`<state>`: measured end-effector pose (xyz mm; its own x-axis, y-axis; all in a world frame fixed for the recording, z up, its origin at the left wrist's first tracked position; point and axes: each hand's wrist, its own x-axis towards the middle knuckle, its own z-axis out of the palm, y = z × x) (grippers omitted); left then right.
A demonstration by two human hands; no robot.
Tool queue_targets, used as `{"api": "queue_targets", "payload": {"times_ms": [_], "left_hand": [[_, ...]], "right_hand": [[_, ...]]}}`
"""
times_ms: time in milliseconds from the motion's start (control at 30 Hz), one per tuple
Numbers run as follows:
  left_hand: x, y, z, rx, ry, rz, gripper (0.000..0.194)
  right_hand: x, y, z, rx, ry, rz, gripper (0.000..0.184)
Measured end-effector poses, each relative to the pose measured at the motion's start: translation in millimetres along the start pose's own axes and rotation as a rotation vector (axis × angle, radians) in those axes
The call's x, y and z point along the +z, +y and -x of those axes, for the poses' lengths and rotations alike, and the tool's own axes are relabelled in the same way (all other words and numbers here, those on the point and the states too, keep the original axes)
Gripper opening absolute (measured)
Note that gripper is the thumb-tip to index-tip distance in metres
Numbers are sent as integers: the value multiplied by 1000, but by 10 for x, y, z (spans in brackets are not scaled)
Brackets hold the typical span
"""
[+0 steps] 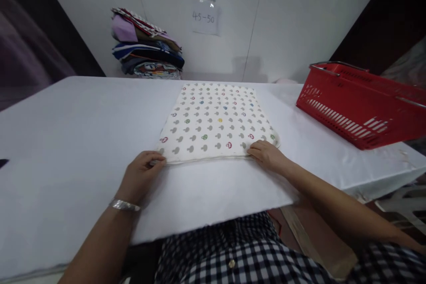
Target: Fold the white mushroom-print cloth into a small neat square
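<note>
A white cloth [213,117] printed with grey and coloured mushrooms lies folded flat on the white-covered table, its near edge showing layers. My left hand [142,172] is closed on the near left corner, thumb and fingers pinching it. At the near edge, a little in from the right corner, my right hand [269,156] has its fingers closed over the cloth; its thumb is mostly hidden. The cloth's surface looks smooth between both hands.
A red plastic basket [349,106] with metal handles stands at the table's right. Folded fabrics [148,49] are piled against the back wall on the left. Paper signs [205,15] hang on that wall. The white table [83,142] ends just in front of my body.
</note>
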<state>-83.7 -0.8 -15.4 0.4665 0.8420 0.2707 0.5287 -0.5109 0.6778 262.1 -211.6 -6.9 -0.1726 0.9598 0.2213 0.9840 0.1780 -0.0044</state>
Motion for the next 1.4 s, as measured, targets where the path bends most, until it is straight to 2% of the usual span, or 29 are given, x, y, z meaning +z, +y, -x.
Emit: {"api": "queue_targets", "payload": {"times_ms": [133,200,300,367,433,533,667,767,867,1067,1167,1300,1400], "left_hand": [[-22,27,29,58,14,-39,31],[-60,96,67,32,39,-162,36],[-97,285,138,25,102,-428,36],[-61,457,172,124,83,-516,31],[46,643,179,283,-13,-502,26],[321,903,132,504,-187,-437,20],[742,1127,24,656,-304,-422,19],[970,1194,-28,696,-324,-436,18],[1095,1187,-48,696,-327,-461,17],[1158,1064,-62,696,-301,-419,27],[1153,1056,-66,729,-319,-395,23],[1191,1194,-95,802,-353,-408,25],[1279,1342,-122,828,-420,-472,16]], "right_hand": [[71,-89,-94,13,56,-17,25],[104,-130,-112,21,91,-21,25],[150,-160,-108,29,145,-21,22],[178,-154,-96,28,165,-22,21],[203,-132,-83,17,170,-30,21],[233,-97,-66,-4,195,-51,22],[235,-102,-45,13,223,-55,23],[209,-140,-30,25,242,-38,24],[183,-175,-22,38,216,-18,22],[180,-183,-20,9,160,-46,22],[185,-177,-17,12,152,-58,23],[169,-193,-29,5,154,-92,21],[147,-229,-42,17,162,-122,20]]}}
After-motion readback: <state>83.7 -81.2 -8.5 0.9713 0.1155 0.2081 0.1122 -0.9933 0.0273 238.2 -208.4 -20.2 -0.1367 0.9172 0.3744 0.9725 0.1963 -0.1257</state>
